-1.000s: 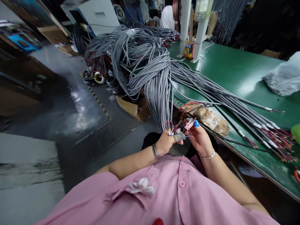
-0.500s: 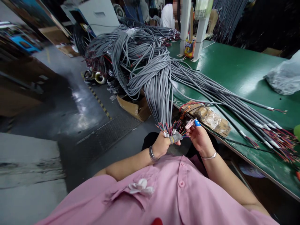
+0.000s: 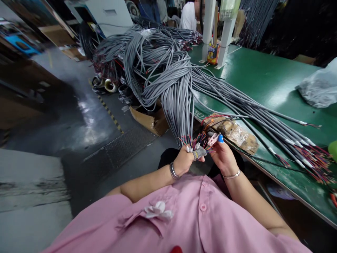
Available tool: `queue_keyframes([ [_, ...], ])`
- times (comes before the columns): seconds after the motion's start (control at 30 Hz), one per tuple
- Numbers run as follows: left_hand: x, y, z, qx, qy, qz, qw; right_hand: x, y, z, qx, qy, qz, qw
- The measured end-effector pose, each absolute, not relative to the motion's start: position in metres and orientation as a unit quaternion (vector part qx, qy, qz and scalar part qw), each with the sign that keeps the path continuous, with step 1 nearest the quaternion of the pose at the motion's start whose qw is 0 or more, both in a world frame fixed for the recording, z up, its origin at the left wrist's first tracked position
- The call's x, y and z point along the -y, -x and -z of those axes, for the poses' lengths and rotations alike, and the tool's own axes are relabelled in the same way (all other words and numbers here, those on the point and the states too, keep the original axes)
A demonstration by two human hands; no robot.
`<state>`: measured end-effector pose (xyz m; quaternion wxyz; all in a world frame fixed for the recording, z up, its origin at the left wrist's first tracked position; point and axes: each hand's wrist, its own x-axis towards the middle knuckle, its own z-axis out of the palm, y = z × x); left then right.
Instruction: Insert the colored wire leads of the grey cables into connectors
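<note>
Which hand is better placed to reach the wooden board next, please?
Probably the right hand: it is nearer the wooden board, while the left hand grips cable ends.

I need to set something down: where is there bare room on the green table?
The widest bare patch of the green table lies between the white posts, plastic bag and gray cables. Crowded: the near side, with those cables, their wire ends and the brown block.

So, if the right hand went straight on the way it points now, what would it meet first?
Most likely the coloured wire ends fanning out from the left hand, though their depth relative to the right hand is unclear.
</note>
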<state>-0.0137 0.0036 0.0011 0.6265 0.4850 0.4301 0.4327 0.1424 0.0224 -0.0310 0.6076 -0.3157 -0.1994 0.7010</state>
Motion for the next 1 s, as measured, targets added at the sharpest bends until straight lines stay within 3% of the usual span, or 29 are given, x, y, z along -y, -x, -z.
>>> queue_keyframes([
  [0.43,0.003,0.022,0.004,-0.421,-0.482,-0.444,0.627,-0.022,-0.148,0.028,0.178,0.296,-0.742,0.575],
  [0.63,0.002,0.021,0.004,-0.413,-0.462,-0.462,0.635,-0.022,-0.149,0.031,0.223,0.316,-0.708,0.591],
  [0.83,-0.003,0.014,0.004,-0.425,-0.476,-0.45,0.624,-0.02,-0.144,0.039,0.267,0.344,-0.61,0.661],
  [1.0,-0.005,0.012,0.004,-0.434,-0.474,-0.439,0.628,-0.025,-0.14,0.038,0.242,0.308,-0.695,0.603],
])
